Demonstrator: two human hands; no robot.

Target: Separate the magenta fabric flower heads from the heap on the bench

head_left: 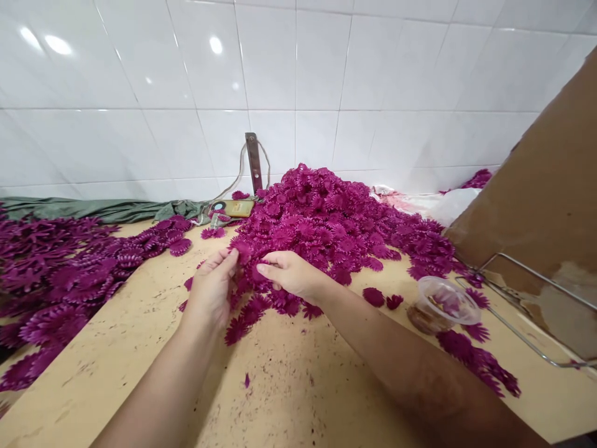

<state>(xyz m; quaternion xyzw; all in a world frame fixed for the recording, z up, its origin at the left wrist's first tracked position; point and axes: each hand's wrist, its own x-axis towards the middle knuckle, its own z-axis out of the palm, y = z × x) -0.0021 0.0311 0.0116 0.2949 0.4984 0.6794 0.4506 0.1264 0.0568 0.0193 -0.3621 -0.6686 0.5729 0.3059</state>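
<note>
My left hand (pixel 212 286) pinches a magenta fabric flower layer (pixel 242 249) between thumb and fingers. Close by on its right, my right hand (pixel 286 274) has its thumb and fingers closed on another magenta flower piece (pixel 258 272). Both hands are just in front of a tall heap of magenta flower pieces (pixel 321 211), flat with fringed petal edges. Several pieces (pixel 247 317) lie on the table below and between the hands. Where the two held pieces meet is partly hidden by my fingers.
More flower pieces (pixel 79 280) cover the left side. A clear plastic tub (pixel 443 305) stands right, near a metal wire frame (pixel 527 311) and a leaning brown cardboard sheet (pixel 536 180). A brown strip with cord (pixel 253 162) leans on the tiled wall (pixel 317 68). Green cloth (pixel 107 210) lies behind.
</note>
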